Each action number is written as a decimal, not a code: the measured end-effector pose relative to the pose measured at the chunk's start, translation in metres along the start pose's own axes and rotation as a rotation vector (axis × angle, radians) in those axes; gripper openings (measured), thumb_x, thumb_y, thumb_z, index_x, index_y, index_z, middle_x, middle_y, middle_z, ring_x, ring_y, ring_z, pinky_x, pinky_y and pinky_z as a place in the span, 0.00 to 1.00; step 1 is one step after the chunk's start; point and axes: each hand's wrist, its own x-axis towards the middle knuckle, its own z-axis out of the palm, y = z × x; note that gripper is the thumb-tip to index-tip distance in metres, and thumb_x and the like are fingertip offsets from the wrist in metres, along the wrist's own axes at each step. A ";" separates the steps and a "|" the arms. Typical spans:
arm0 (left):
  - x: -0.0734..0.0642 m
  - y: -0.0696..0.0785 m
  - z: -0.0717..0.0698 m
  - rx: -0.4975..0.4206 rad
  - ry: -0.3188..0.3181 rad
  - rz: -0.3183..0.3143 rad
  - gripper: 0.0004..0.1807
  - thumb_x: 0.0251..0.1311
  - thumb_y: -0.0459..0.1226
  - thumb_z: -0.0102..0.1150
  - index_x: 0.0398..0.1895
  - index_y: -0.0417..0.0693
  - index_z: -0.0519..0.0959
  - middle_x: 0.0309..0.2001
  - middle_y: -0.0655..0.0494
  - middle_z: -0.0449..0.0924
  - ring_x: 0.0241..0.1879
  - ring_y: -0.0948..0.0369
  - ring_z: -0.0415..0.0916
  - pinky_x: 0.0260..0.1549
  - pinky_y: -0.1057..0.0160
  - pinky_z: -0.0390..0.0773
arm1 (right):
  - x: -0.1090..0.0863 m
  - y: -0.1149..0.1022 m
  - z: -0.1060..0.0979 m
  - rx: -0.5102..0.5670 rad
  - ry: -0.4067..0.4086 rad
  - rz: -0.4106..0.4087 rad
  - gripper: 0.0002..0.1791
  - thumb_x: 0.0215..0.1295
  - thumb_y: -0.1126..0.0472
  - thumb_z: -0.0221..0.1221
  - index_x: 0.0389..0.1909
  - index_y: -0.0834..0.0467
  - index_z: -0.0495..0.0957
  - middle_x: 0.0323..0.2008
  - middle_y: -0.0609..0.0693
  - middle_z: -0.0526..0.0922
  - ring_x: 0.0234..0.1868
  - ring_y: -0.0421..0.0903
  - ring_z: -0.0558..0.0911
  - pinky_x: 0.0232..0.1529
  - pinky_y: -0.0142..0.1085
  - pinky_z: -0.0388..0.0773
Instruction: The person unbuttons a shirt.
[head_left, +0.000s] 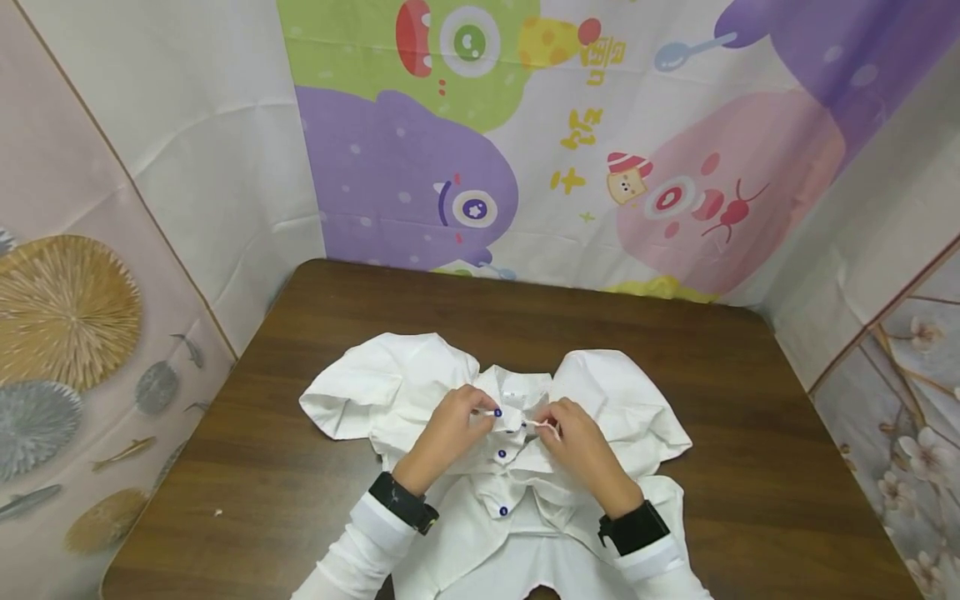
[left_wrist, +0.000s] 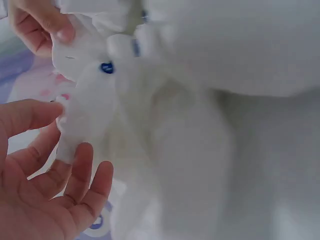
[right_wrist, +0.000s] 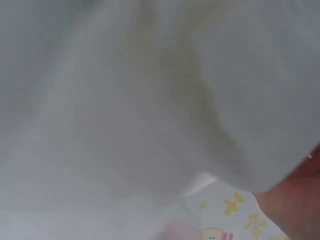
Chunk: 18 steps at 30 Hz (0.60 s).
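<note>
A white puff-sleeved shirt (head_left: 420,375) lies spread on the table, its collar toward the far side. Near the collar, my left hand (head_left: 447,429) pinches one front edge beside a dark blue button (head_left: 498,412). Opposite it, my right hand (head_left: 581,446) pinches the other front edge. In the left wrist view, thumb and index finger of my left hand (left_wrist: 45,185) hold the cloth, and a slit like a buttonhole shows below the right hand (left_wrist: 40,25). Lower blue buttons (head_left: 502,454) run down the front. White cloth hides most of my right hand (right_wrist: 290,200) in the right wrist view.
A brown wooden table (head_left: 750,467) carries the shirt. A cartoon-printed cloth (head_left: 555,233) hangs at its far edge, with patterned cloths on both sides. A tiny pale scrap (head_left: 218,512) lies on the left of the table.
</note>
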 end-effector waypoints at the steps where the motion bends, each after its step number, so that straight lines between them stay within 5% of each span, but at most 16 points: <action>1: -0.002 -0.003 0.002 0.020 -0.025 -0.006 0.04 0.50 0.30 0.58 0.30 0.41 0.80 0.34 0.49 0.78 0.36 0.54 0.74 0.38 0.58 0.74 | -0.003 0.002 0.002 -0.004 -0.036 0.012 0.04 0.52 0.67 0.62 0.29 0.58 0.77 0.26 0.46 0.73 0.30 0.42 0.71 0.34 0.35 0.71; 6: -0.010 -0.013 0.007 0.077 -0.127 0.003 0.07 0.49 0.28 0.56 0.31 0.42 0.81 0.35 0.49 0.78 0.38 0.52 0.73 0.39 0.57 0.72 | -0.011 0.008 0.005 0.007 -0.237 0.115 0.05 0.57 0.60 0.61 0.33 0.56 0.78 0.30 0.45 0.76 0.35 0.43 0.73 0.40 0.39 0.70; 10: -0.009 -0.013 0.005 0.127 -0.138 0.032 0.11 0.49 0.26 0.52 0.32 0.43 0.82 0.35 0.50 0.79 0.37 0.52 0.72 0.39 0.56 0.71 | -0.009 0.008 -0.002 0.051 -0.320 0.174 0.09 0.62 0.52 0.58 0.34 0.54 0.79 0.29 0.44 0.77 0.35 0.42 0.75 0.41 0.39 0.71; 13: -0.003 -0.012 0.000 0.192 -0.093 0.099 0.12 0.50 0.26 0.52 0.32 0.45 0.83 0.34 0.49 0.79 0.34 0.52 0.70 0.37 0.57 0.68 | 0.001 0.006 -0.011 0.090 -0.268 0.195 0.11 0.65 0.51 0.55 0.34 0.55 0.78 0.24 0.43 0.76 0.29 0.39 0.73 0.34 0.35 0.71; 18: 0.017 -0.014 -0.007 0.271 -0.059 0.162 0.11 0.53 0.26 0.53 0.34 0.46 0.83 0.38 0.47 0.78 0.38 0.50 0.67 0.40 0.56 0.67 | 0.029 0.008 -0.016 0.095 -0.060 0.137 0.07 0.65 0.63 0.54 0.35 0.63 0.77 0.25 0.51 0.78 0.27 0.44 0.75 0.32 0.37 0.73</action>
